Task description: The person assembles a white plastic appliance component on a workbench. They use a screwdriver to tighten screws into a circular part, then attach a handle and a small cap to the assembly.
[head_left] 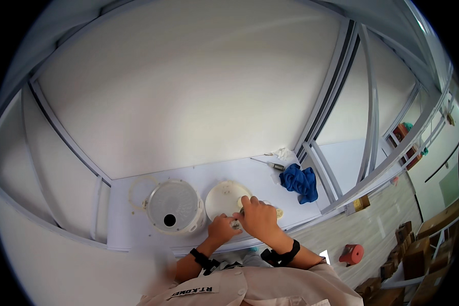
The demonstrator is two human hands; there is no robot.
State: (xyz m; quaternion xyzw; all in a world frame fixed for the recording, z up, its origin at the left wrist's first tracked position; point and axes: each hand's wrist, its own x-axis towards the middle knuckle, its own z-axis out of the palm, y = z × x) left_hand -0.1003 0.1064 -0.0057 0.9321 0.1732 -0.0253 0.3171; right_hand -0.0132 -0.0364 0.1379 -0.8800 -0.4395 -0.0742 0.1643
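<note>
My left hand [223, 229] is closed around a small pale, greyish round piece [235, 224], whose kind is too small to tell. Close beside it, my right hand [260, 219] has its fingers curled together over the same spot, and what they grip is hidden. Both hands are over the near right rim of a round white lid or dish [224, 196]. Partly behind my right fingers, a small cream-coloured round thing [240, 202] shows. Left of the hands stands a white bucket [181, 196] with a grey top and a black round spot or hole on it.
A blue cloth [298, 182] lies crumpled at the table's right, near a screwdriver [276, 166] and white crumpled paper [281, 153]. A yellowish round piece [279, 213] sits right of my hand. Frame posts border the white table [127, 224]. A red stool-like object [352, 254] and cardboard boxes are on the floor.
</note>
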